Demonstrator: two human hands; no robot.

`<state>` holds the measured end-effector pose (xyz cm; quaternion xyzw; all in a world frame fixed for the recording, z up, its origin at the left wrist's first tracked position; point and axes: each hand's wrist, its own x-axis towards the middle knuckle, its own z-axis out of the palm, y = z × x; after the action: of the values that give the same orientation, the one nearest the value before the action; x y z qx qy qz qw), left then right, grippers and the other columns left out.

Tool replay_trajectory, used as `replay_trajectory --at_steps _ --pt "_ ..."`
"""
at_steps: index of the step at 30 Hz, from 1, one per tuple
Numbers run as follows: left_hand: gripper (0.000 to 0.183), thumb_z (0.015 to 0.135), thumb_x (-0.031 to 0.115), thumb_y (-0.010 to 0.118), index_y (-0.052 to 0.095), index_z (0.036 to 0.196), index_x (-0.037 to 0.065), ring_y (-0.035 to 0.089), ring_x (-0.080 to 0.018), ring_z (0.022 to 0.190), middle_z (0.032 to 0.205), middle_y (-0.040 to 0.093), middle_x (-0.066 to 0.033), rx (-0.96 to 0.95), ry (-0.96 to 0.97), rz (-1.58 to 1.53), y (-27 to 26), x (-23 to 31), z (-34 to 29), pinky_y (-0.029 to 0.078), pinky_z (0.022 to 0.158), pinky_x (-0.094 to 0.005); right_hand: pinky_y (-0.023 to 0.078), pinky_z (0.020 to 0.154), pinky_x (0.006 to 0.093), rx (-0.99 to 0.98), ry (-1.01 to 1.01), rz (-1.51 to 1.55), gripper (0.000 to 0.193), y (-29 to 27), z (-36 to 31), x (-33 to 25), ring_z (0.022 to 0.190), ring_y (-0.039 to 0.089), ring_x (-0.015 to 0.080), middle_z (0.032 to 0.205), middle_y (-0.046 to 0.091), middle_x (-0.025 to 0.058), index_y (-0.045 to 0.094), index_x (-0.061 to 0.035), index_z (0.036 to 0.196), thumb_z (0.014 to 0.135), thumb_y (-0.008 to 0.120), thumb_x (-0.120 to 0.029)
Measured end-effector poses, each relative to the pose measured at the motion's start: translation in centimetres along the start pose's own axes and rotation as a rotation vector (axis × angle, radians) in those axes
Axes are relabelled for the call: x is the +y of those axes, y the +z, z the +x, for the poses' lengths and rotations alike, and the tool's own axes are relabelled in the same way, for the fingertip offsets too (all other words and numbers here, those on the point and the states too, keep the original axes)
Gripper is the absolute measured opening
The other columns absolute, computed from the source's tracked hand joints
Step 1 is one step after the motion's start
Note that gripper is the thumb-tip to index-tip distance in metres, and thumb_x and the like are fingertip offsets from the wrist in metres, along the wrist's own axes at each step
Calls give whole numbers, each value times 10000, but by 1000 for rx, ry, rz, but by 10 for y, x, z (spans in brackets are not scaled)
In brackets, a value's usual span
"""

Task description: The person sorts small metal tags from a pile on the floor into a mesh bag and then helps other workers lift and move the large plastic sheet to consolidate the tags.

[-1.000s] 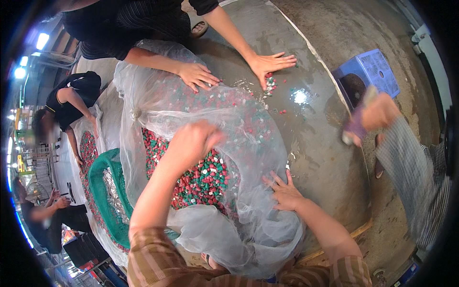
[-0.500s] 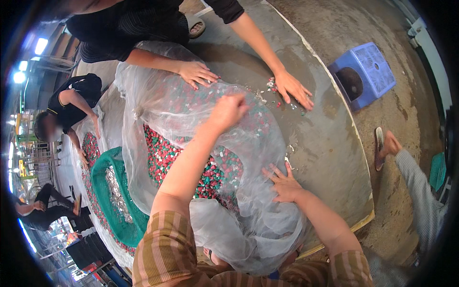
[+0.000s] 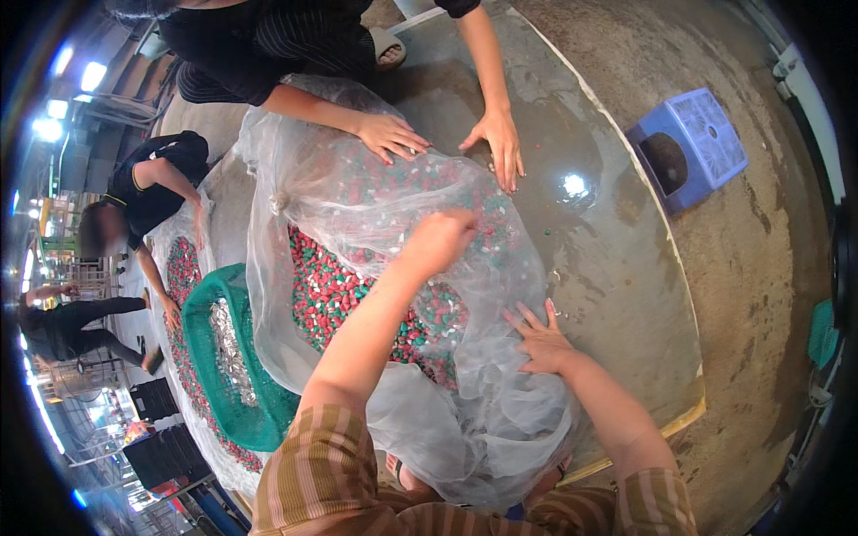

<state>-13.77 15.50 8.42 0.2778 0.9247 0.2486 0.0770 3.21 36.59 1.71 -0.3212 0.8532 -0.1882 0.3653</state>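
A sheet of thin white mesh lies over a broad heap of small red, green and white pieces, whose exact kind I cannot make out. Over the mesh, my left hand is closed in a fist; what it holds, if anything, is hidden. My right hand lies with fingers spread at the mesh's right edge, beside the wet grey sheet. Across from me, a co-worker's hand rests flat on the mesh, and their other hand touches its far right edge.
A green plastic basket with silvery-white bits stands to the left, next to more coloured pieces, where another person bends over. At the right, a blue plastic stool stands beyond the sheet's pale raised edge.
The co-worker's hand on the wet sheet has moved left to the mesh edge, and the loose bits near it are mostly gone. My left hand remains a fist over the mesh.
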Motion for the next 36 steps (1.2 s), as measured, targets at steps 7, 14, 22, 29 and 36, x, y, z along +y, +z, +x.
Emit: replay_trajectory --at_steps 7,14,22,29,36 --pt "222 697 161 700 654 864 23 633 -272 658 804 648 -162 -245 -370 228 -126 27 -71 478 648 -362 -65 1037 612 22 10 35 285 11 -3 8 1387 6 268 1509 83 15 709 -168 844 664 708 -389" --pt "262 738 134 643 647 988 56 611 -306 827 970 614 -137 48 142 -17 7 0 22 483 756 -380 -65 1043 605 36 -15 7 286 4 3 2 1387 6 270 1508 87 17 713 -161 821 663 703 -399" --pt "203 729 56 609 651 928 52 593 -328 871 928 602 -134 -195 88 76 95 12 56 480 770 -400 -101 1036 603 80 -17 93 293 15 -3 13 1387 -6 266 1503 115 30 707 -146 807 644 710 -389" --pt "188 678 113 655 640 853 44 607 -305 848 914 614 -132 -163 124 -22 123 42 83 491 742 -379 -71 1044 605 77 -17 52 300 18 -2 14 1389 -12 239 1506 93 2 712 -171 857 672 699 -406" --pt "89 679 39 570 623 751 43 619 -315 783 840 629 -158 34 -33 -101 129 29 107 496 726 -399 -76 1044 605 29 -3 71 306 7 -4 11 1388 -21 247 1507 81 4 710 -176 873 675 701 -409"
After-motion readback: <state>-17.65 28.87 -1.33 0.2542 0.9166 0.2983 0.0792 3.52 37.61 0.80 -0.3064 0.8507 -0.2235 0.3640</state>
